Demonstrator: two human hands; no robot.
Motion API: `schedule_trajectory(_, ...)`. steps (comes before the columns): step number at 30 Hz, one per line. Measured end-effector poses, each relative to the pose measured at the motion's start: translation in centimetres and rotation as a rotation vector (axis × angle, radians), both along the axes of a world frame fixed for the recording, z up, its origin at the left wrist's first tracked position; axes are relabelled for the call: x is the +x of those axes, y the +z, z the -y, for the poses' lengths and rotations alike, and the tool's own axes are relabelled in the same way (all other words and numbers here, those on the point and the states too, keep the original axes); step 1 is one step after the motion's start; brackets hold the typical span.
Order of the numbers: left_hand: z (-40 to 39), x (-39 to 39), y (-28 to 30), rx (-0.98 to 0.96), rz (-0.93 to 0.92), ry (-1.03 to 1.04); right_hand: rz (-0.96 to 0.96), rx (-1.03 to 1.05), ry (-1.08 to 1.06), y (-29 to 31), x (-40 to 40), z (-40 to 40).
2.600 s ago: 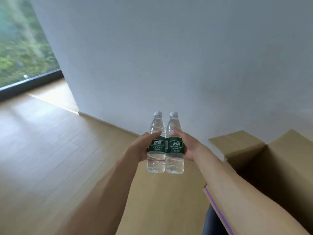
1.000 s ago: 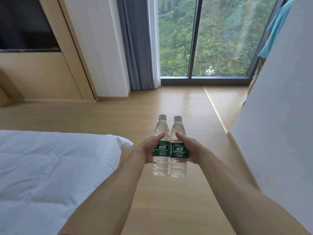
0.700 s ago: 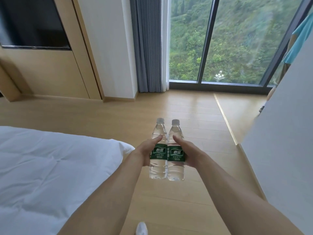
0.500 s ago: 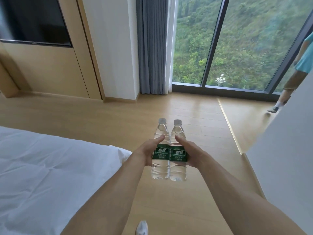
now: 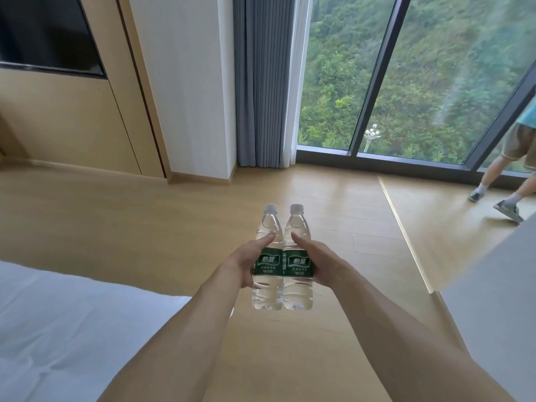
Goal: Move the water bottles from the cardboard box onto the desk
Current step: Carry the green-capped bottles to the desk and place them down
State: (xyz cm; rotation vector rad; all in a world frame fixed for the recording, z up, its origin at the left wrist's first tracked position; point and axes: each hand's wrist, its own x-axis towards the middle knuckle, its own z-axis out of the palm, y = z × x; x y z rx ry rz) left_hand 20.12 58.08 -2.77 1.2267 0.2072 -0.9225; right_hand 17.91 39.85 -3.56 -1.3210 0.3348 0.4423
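Two clear water bottles with green labels and white caps are held upright, side by side and touching, in front of me above the wooden floor. My left hand (image 5: 242, 264) grips the left water bottle (image 5: 267, 288) at its label, thumb up along the front. My right hand (image 5: 319, 264) grips the right water bottle (image 5: 298, 288) in the same way. Neither the cardboard box nor the desk is in view.
A bed with white bedding (image 5: 66, 329) fills the lower left. A white wall (image 5: 499, 314) stands at the right. Ahead are a grey curtain (image 5: 261, 82), floor-to-ceiling windows (image 5: 406, 68), and a wood panel with a dark screen (image 5: 43, 33). A person's legs (image 5: 504, 181) show at far right.
The view has turned left from the wall and cardboard box toward the bed and windows. Both bottles stay held in the same grip. The person at the right came further into view.
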Motion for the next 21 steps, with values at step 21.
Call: schedule_trajectory(21, 0.9, 31.4, -0.6, 0.095, 0.001, 0.341, -0.136, -0.003, 0.312, -0.9, 37.1, 0.1)
